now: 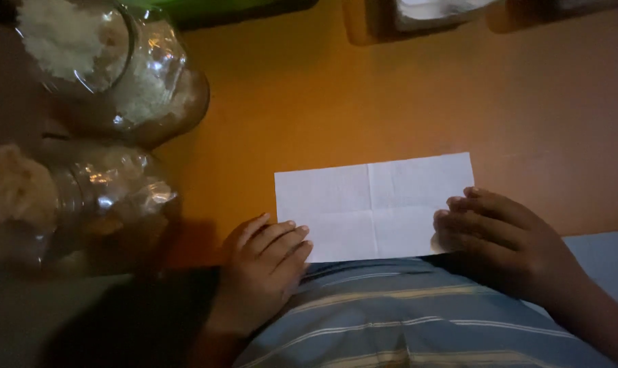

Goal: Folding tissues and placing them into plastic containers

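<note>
**Folded white sheet held flat at the table's near edge**

White paper sheet (373, 204): rectangular, lying flat on the orange table (363, 102), long side running left to right. One vertical crease down the middle, a fainter horizontal one across. Its near edge sits at the table's edge, just above the person's blue striped shirt (404, 320).

Left hand (264, 262): palm down at the sheet's lower left corner, fingers together and slightly curled, fingertips resting on or right at the paper's edge. Nothing pinched.

Right hand (496, 238): palm down on the sheet's right end, fingers held side by side and pressed onto the paper, covering its lower right corner. Nothing gripped.

Surroundings: dim light. To the left of the sheet, well apart from it, two clear jars. The far jar (118, 68) holds a white grainy filling; the near jar (70, 197) holds pale lumps, contents hard to tell. At the far edge of the table, a white container (431, 12), only partly in view.
</note>
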